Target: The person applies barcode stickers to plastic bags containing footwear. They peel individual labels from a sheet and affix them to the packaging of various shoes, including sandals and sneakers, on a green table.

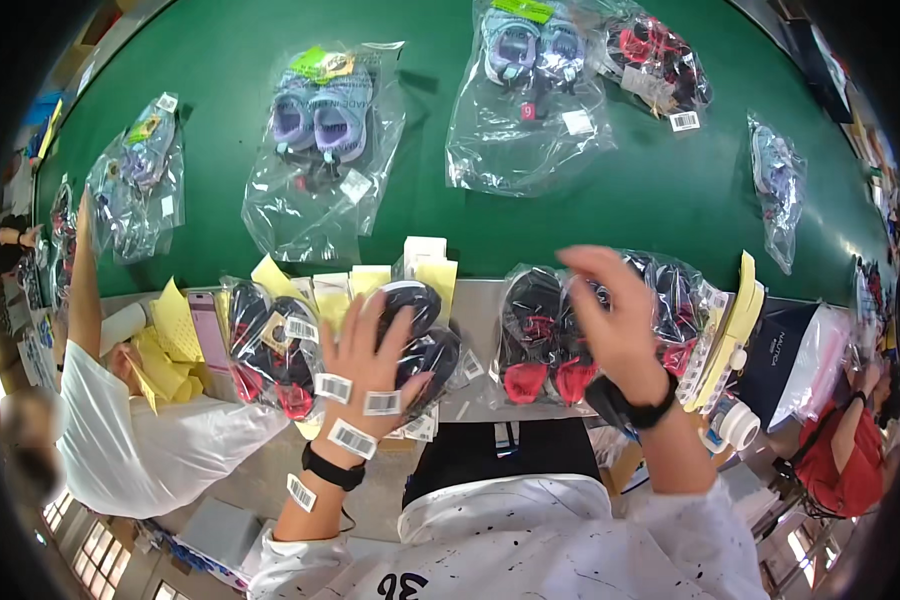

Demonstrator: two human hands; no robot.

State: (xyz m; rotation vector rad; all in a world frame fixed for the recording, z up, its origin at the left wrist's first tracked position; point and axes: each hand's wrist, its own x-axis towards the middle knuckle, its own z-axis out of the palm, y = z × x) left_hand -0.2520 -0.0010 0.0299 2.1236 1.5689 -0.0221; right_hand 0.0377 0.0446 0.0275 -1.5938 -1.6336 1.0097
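Head view is showing the left hand [370,365] lying open on a bagged dark shoe pair [420,335], its long axis running away from the person. The right hand [615,315] is hovering open, just right of it, above another red-black bagged pair [545,340].

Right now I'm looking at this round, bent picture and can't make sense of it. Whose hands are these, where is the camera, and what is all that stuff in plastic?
No machine here: a person wears a wide-angle camera on the head, looking down, which bends the edges. The two arms rising from the bottom are that person's own.

The left hand rests on a clear bag of dark shoes; barcode stickers are stuck along its back and wrist. The right hand is raised and open, holding nothing, above a bag of black and red shoes.

These lie on a grey ledge with yellow slips of paper. Beyond it a green belt carries more bagged shoes, such as a lilac pair. Another person in a white shirt is on the left, and one in red on the right.
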